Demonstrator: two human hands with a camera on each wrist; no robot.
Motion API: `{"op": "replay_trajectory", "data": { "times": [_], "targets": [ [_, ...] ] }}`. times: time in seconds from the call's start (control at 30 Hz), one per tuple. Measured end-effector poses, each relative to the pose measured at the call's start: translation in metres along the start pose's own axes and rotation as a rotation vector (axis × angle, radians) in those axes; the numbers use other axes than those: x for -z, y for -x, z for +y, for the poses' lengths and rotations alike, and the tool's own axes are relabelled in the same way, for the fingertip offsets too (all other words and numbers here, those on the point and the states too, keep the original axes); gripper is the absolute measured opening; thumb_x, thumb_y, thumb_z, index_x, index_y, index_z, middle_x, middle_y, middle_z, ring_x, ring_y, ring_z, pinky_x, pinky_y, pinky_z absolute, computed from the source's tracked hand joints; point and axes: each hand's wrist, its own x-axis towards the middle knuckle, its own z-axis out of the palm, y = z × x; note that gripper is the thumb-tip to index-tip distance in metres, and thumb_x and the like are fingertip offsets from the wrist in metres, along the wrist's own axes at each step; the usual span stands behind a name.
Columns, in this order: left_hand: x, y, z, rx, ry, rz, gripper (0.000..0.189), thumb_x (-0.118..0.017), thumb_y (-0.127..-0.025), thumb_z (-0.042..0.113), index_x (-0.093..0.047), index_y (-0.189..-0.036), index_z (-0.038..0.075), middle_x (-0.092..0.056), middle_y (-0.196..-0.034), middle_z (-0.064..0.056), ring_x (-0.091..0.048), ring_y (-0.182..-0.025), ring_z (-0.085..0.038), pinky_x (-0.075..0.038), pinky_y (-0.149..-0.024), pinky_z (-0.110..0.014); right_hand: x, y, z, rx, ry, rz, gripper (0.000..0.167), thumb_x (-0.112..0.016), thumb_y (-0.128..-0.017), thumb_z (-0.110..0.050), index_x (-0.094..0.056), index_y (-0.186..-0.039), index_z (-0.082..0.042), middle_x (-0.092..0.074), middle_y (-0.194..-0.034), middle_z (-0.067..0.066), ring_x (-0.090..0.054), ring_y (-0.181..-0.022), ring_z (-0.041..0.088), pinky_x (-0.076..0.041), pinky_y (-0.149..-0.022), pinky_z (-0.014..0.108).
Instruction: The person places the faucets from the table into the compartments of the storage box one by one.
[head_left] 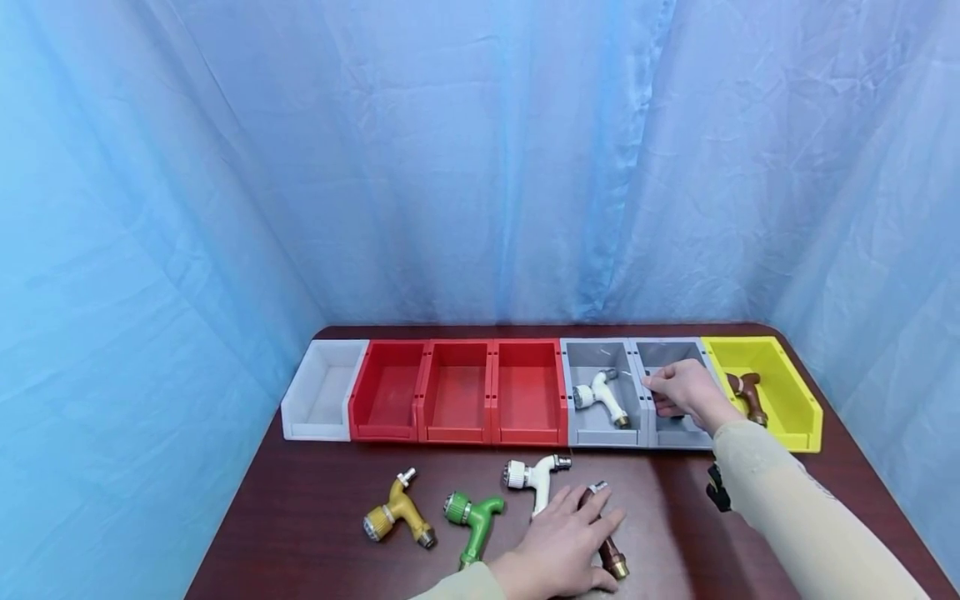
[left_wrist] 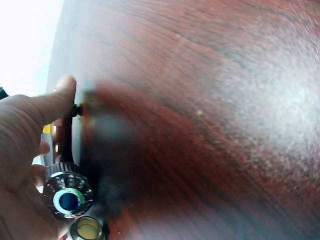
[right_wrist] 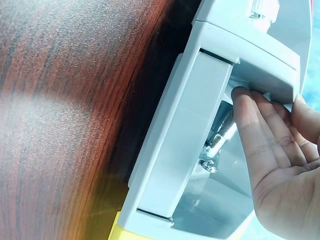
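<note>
My left hand (head_left: 562, 537) lies over a brown tap (head_left: 611, 557) on the table, fingers spread and straight across it. In the left wrist view the tap's round chrome handle (left_wrist: 69, 192) shows beside the palm, with the thumb stretched along the body. A white tap (head_left: 538, 477) lies just beyond that hand, partly covered by it. My right hand (head_left: 690, 390) reaches into the right grey bin (head_left: 678, 437), thumb at the rim of the dividing wall and fingers extended inside. Below these fingers a chrome-ended tap (right_wrist: 220, 127) rests in the bin, partly hidden.
A green tap (head_left: 474, 525) and a yellow tap (head_left: 399, 510) lie to the left. Along the back stand a white bin (head_left: 315, 429), three red bins (head_left: 455, 433), a grey bin (head_left: 603, 437) with a white tap (head_left: 602, 396), and a yellow bin (head_left: 798, 417) with a brown tap (head_left: 748, 396).
</note>
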Motion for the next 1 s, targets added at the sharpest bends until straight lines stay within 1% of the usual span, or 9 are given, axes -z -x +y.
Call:
{"op": "replay_trajectory", "data": {
  "times": [0.1, 0.17, 0.3, 0.37, 0.47, 0.6, 0.7, 0.77, 1.0],
  "targets": [
    [-0.003, -0.001, 0.000, 0.003, -0.063, 0.034, 0.080, -0.069, -0.084, 0.072, -0.051, -0.150, 0.030, -0.045, -0.157, 0.001, -0.052, -0.135, -0.021, -0.043, -0.114, -0.042, 0.001, -0.002, 0.001, -0.004, -0.003, -0.003, 0.040, -0.061, -0.104, -0.023, -0.064, -0.125, 0.010, -0.070, -0.109, 0.021, -0.071, -0.080, 0.019, -0.063, -0.079, 0.042],
    [-0.003, -0.002, 0.001, 0.016, -0.089, 0.039, 0.081, -0.065, -0.083, 0.075, -0.051, -0.149, 0.031, -0.045, -0.157, 0.002, -0.053, -0.134, -0.021, -0.042, -0.114, -0.045, 0.002, -0.003, 0.002, -0.001, -0.001, -0.006, 0.040, -0.061, -0.104, -0.024, -0.064, -0.125, 0.011, -0.070, -0.108, 0.021, -0.071, -0.081, 0.019, -0.063, -0.079, 0.042],
    [-0.002, -0.005, 0.006, 0.053, -0.107, 0.045, 0.089, -0.058, -0.079, 0.085, -0.051, -0.149, 0.032, -0.045, -0.158, 0.001, -0.053, -0.134, -0.022, -0.042, -0.114, -0.046, 0.003, -0.001, 0.002, -0.003, -0.003, 0.000, 0.040, -0.062, -0.104, -0.024, -0.064, -0.124, 0.010, -0.070, -0.107, 0.020, -0.071, -0.081, 0.020, -0.063, -0.078, 0.041],
    [-0.002, -0.007, 0.008, 0.061, -0.118, 0.056, 0.089, -0.056, -0.079, 0.086, -0.052, -0.149, 0.031, -0.046, -0.157, 0.000, -0.054, -0.133, -0.023, -0.043, -0.113, -0.045, 0.003, -0.001, 0.002, -0.001, -0.005, 0.000, 0.041, -0.062, -0.104, -0.024, -0.064, -0.124, 0.011, -0.070, -0.107, 0.020, -0.071, -0.082, 0.020, -0.063, -0.078, 0.041],
    [-0.003, -0.008, 0.010, 0.052, -0.149, 0.068, 0.083, -0.056, -0.083, 0.082, -0.053, -0.147, 0.031, -0.048, -0.155, 0.000, -0.056, -0.130, -0.026, -0.044, -0.111, -0.043, 0.002, -0.001, 0.002, -0.006, -0.010, 0.000, 0.040, -0.062, -0.104, -0.024, -0.064, -0.124, 0.010, -0.071, -0.106, 0.020, -0.071, -0.082, 0.020, -0.063, -0.078, 0.041],
    [-0.004, -0.007, 0.007, 0.035, -0.181, 0.053, 0.078, -0.057, -0.085, 0.078, -0.050, -0.149, 0.033, -0.046, -0.156, 0.003, -0.053, -0.132, -0.026, -0.043, -0.112, -0.046, 0.001, -0.002, 0.003, -0.006, -0.006, -0.004, 0.041, -0.061, -0.104, -0.025, -0.063, -0.126, 0.010, -0.071, -0.106, 0.020, -0.071, -0.081, 0.020, -0.063, -0.077, 0.040],
    [-0.002, -0.005, 0.005, 0.042, -0.194, 0.041, 0.076, -0.057, -0.086, 0.077, -0.049, -0.148, 0.035, -0.044, -0.157, 0.004, -0.052, -0.133, -0.025, -0.042, -0.112, -0.048, 0.000, -0.003, 0.003, -0.004, -0.001, -0.004, 0.042, -0.061, -0.104, -0.025, -0.062, -0.127, 0.011, -0.071, -0.106, 0.020, -0.070, -0.080, 0.020, -0.064, -0.077, 0.040],
    [0.000, -0.002, 0.004, 0.051, -0.211, 0.047, 0.074, -0.058, -0.086, 0.075, -0.050, -0.147, 0.034, -0.045, -0.156, 0.003, -0.052, -0.132, -0.025, -0.042, -0.111, -0.048, -0.001, -0.003, 0.003, -0.008, 0.000, -0.003, 0.042, -0.061, -0.104, -0.025, -0.062, -0.127, 0.010, -0.071, -0.105, 0.019, -0.070, -0.080, 0.019, -0.064, -0.077, 0.039],
    [0.003, 0.007, -0.001, 0.086, -0.262, 0.127, 0.074, -0.062, -0.084, 0.071, -0.057, -0.142, 0.026, -0.056, -0.146, -0.002, -0.058, -0.123, -0.031, -0.047, -0.106, -0.042, -0.001, -0.003, 0.004, -0.018, 0.000, 0.006, 0.043, -0.061, -0.104, -0.027, -0.063, -0.127, 0.009, -0.070, -0.102, 0.018, -0.069, -0.079, 0.020, -0.064, -0.075, 0.038]
  ]
}}
